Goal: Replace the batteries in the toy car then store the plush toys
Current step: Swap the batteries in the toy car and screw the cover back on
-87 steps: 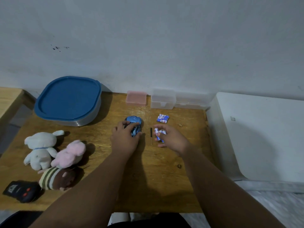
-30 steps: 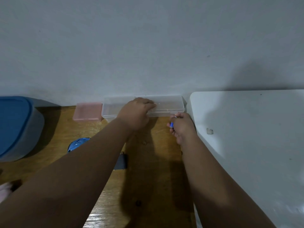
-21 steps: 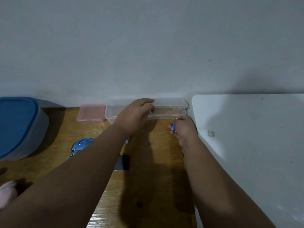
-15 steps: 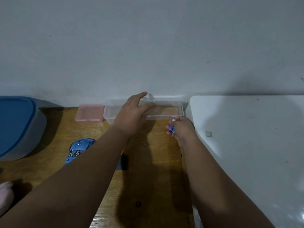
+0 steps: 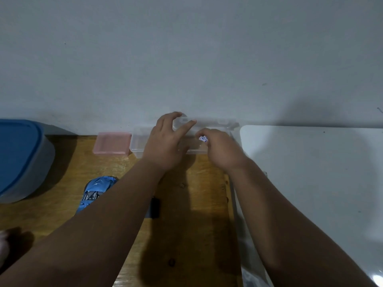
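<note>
Two forearms are stretched from the near edge across the wooden table (image 5: 196, 224). A pinkish plush toy (image 5: 3, 245) is barely caught at the left border. Farther in, the blue toy car (image 5: 94, 191) is partly covered by the left forearm, and a small dark piece (image 5: 155, 206) is seen just right of that arm. Beyond, blue-and-white batteries (image 5: 203, 138) are pinched in the right hand (image 5: 221, 150) over the clear case (image 5: 141, 145). The lid (image 5: 207, 123) is held raised between thumb and fingers of the left hand (image 5: 165, 141). A pink box (image 5: 113, 142) is set just left of the case, and a blue-lidded container (image 5: 18, 154) is placed far left.
</note>
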